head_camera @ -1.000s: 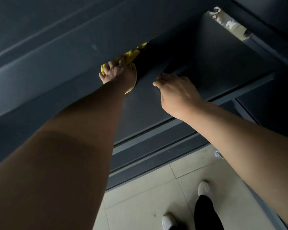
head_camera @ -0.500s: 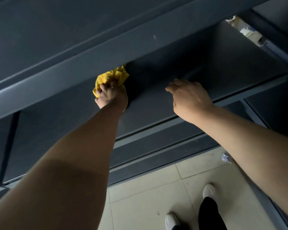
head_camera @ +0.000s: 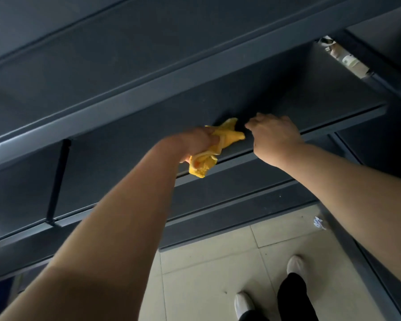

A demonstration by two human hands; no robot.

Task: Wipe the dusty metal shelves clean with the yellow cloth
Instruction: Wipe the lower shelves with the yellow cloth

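My left hand (head_camera: 196,144) grips the crumpled yellow cloth (head_camera: 220,141) at the front lip of a dark grey metal shelf (head_camera: 287,98). Part of the cloth hangs below the hand over the shelf's edge. My right hand (head_camera: 273,135) rests just to the right of the cloth on the same shelf, fingers curled down onto the surface, holding nothing. A higher shelf (head_camera: 125,93) runs across above both hands.
A dark upright post (head_camera: 57,179) stands at the left of the shelf bay. White taped fittings (head_camera: 345,57) sit at the back right corner. Lower shelf rails (head_camera: 229,205) run beneath. Below are beige floor tiles (head_camera: 206,274), my white shoes (head_camera: 294,264) and a paper scrap (head_camera: 318,222).
My left hand has pulled the cloth from deep under the upper shelf forward and right to the shelf's front edge, beside my right hand. The right hand has stayed on the shelf.
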